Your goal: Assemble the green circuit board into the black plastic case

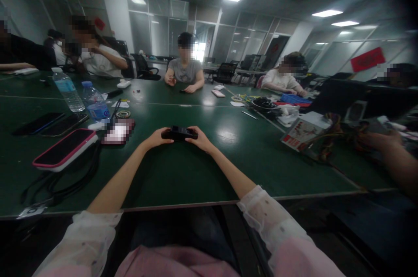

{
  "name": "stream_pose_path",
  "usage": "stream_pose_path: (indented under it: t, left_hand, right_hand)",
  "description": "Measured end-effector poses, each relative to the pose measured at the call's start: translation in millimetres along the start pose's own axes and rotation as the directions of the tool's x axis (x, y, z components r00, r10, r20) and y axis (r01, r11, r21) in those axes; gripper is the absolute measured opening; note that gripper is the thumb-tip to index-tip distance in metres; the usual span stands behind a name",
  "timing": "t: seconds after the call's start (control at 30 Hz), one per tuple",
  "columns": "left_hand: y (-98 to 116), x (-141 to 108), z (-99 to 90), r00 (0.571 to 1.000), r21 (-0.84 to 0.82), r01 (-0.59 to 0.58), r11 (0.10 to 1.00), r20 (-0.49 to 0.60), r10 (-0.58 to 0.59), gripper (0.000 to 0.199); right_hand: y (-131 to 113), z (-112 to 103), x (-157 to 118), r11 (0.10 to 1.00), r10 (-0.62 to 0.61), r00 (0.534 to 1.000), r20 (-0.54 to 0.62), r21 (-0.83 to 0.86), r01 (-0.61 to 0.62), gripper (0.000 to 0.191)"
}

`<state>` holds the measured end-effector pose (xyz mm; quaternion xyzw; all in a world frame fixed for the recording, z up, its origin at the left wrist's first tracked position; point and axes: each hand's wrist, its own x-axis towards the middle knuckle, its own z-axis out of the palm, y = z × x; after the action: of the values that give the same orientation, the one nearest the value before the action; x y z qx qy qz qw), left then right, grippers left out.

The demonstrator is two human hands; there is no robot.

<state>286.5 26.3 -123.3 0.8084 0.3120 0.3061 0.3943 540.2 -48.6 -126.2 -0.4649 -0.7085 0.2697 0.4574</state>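
Observation:
Between my two hands is a small black oblong device (pixel 179 133) with a raised block on top; its exact kind I cannot make out. My left hand (pixel 159 138) grips its left end, with the thumb along the near side. On the opposite end, my right hand (pixel 200 139) holds it in the same way, fingers behind and thumb in front. The device is held level just over the green table (pixel 183 172), and whether it touches the surface I cannot tell. Left of my left hand lies a phone with a bright screen (pixel 117 132).
On the left are a pink-edged device (pixel 67 148), dark phones (pixel 39 123), black cables (pixel 78 177) and two water bottles (pixel 95 103). To the right, a metal box with wires (pixel 302 131) stands near a co-worker's hand (pixel 380 140). Several people sit around the table.

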Motion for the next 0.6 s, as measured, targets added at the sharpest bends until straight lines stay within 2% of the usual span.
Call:
stream_pose_path:
  t: [0.6]
  left_hand:
    - [-0.8, -0.3, -1.5, 1.0, 0.023, -0.018, 1.0, -0.002, 0.018, 0.066]
  right_hand:
    - [-6.1, 0.8, -1.2, 1.0, 0.0, 1.0, -0.01, 0.012, 0.0, 0.049]
